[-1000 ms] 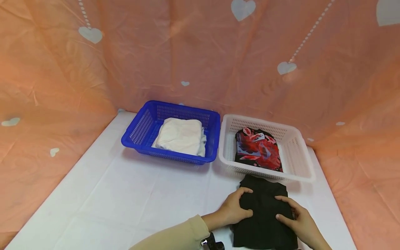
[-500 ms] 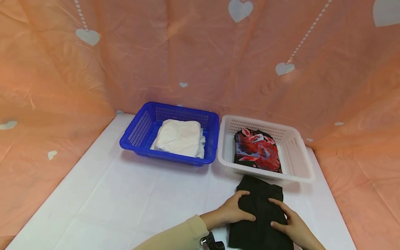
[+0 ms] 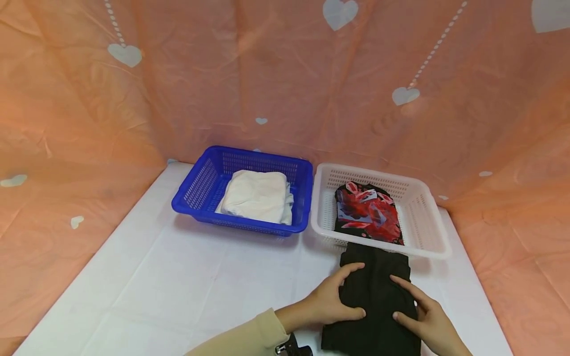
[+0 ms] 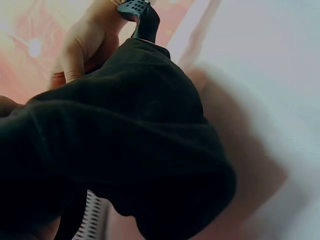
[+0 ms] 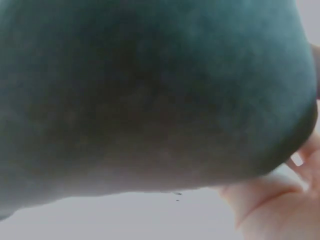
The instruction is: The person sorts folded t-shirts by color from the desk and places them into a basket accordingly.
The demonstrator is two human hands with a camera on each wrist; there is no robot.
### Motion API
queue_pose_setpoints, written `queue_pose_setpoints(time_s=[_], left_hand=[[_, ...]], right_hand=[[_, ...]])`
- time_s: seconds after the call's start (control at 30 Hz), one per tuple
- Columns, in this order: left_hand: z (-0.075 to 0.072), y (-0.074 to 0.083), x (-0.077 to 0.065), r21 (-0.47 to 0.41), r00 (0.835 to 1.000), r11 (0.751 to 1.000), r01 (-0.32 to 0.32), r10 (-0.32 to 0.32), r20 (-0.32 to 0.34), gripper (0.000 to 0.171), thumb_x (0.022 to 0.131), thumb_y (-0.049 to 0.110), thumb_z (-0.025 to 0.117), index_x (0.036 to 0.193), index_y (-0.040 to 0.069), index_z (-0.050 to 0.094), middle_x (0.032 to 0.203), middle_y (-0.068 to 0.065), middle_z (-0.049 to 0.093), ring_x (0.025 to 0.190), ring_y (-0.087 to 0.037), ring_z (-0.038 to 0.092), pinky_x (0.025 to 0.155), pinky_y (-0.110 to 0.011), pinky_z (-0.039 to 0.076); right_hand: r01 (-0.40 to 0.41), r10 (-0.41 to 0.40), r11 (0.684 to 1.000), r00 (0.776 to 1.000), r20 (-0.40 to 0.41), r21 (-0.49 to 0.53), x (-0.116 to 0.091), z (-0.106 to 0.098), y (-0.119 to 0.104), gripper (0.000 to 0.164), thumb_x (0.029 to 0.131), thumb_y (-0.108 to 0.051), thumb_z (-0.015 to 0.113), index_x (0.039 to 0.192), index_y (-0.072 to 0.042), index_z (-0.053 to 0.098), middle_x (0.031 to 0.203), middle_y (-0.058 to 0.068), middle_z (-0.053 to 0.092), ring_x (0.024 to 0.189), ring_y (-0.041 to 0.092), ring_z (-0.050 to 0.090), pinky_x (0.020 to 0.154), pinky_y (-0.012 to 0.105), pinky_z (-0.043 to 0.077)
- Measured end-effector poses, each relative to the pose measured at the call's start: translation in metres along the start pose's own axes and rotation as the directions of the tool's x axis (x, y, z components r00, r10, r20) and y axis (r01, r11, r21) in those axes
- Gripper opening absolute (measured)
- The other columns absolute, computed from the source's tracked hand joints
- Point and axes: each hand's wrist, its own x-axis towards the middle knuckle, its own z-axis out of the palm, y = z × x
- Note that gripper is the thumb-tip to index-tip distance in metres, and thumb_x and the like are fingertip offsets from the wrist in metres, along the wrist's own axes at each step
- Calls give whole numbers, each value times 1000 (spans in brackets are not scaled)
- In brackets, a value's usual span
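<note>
A folded black garment (image 3: pixel 376 296), its kind not clear, is between my hands in front of the white basket. My left hand (image 3: pixel 327 301) grips its left side, thumb and a finger on top. On the other side my right hand (image 3: pixel 432 321) holds it the same way; the remaining fingers are mostly hidden by the cloth. The garment's far end overlaps the basket's front wall in the head view. In the left wrist view, the dark cloth (image 4: pixel 125 135) is raised above the white surface, with a shadow below. Dark cloth (image 5: pixel 150 100) fills most of the right wrist view.
A white basket (image 3: pixel 427 212) at the back right contains a folded black-and-red printed garment (image 3: pixel 369 212). Left of it stands a blue basket (image 3: pixel 191 198) with folded white cloth (image 3: pixel 256 195). The white-covered table (image 3: pixel 156 282) ends at an orange curtain (image 3: pixel 285 74) behind and on both sides.
The black garment has moved slightly forward to the white basket's front, with both hands still holding its sides. Both baskets and their contents stay in place.
</note>
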Motion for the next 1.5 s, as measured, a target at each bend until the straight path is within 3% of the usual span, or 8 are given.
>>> queue_pose_setpoints(time_s=[0.17,0.37,0.63,0.93,1.07,1.2,1.33,1.5], left_hand=[[-11,16,0,41,991,991,-131,131,2,85,77,16,78,148,24,33,147,1,42,123,-6,47,104,-25,39],[-25,31,7,179,960,945,-275,279,6,88,78,17,78,150,23,28,149,-1,41,128,-8,45,107,-28,40],[-50,58,26,271,952,921,-279,303,-48,92,75,15,79,150,29,27,147,-2,42,129,-13,45,106,-32,41],[-75,83,49,338,923,882,-328,375,-82,94,76,13,79,151,27,25,148,-6,39,128,-19,46,103,-36,44],[-82,90,57,361,915,870,-337,392,-91,94,76,12,79,152,28,24,142,-8,43,121,-20,50,99,-33,47],[-87,93,68,399,904,848,-350,418,-93,92,79,10,77,153,27,23,149,-8,36,128,-20,47,102,-33,46],[-90,96,82,456,899,822,-339,426,-100,88,82,8,73,153,25,23,156,-7,28,137,-21,41,104,-36,45],[-89,93,105,516,892,796,-317,435,-122,85,84,4,70,153,25,24,155,-7,32,134,-20,44,98,-31,49]], right_hand=[[71,-74,996,996,-44,-59,0,-5,-22,68,87,-3,68,147,-7,36,126,-26,50,98,2,65,69,32,58],[175,-204,962,971,-126,-210,4,-13,-44,70,83,4,70,145,-7,40,127,-27,48,97,-4,62,67,24,57],[359,-420,890,886,-195,-281,31,-28,-70,75,75,22,66,142,2,41,127,-16,52,99,-5,61,73,14,53],[528,-552,833,812,-189,-162,64,-46,-94,72,74,29,60,141,9,40,125,-4,55,101,0,63,80,12,51],[541,-586,808,778,-227,-234,75,-49,-100,73,71,30,62,139,8,43,127,-5,52,103,0,60,82,10,49],[481,-593,795,747,-301,-371,86,-51,-103,75,70,27,66,138,3,48,125,-15,50,102,-5,57,82,5,45],[444,-597,790,715,-364,-423,98,-54,-102,73,72,23,67,138,-2,50,125,-18,50,102,-8,54,83,2,42],[384,-605,776,679,-417,-501,115,-63,-94,71,75,18,68,138,-9,52,128,6,56,106,-11,48,84,1,36]])
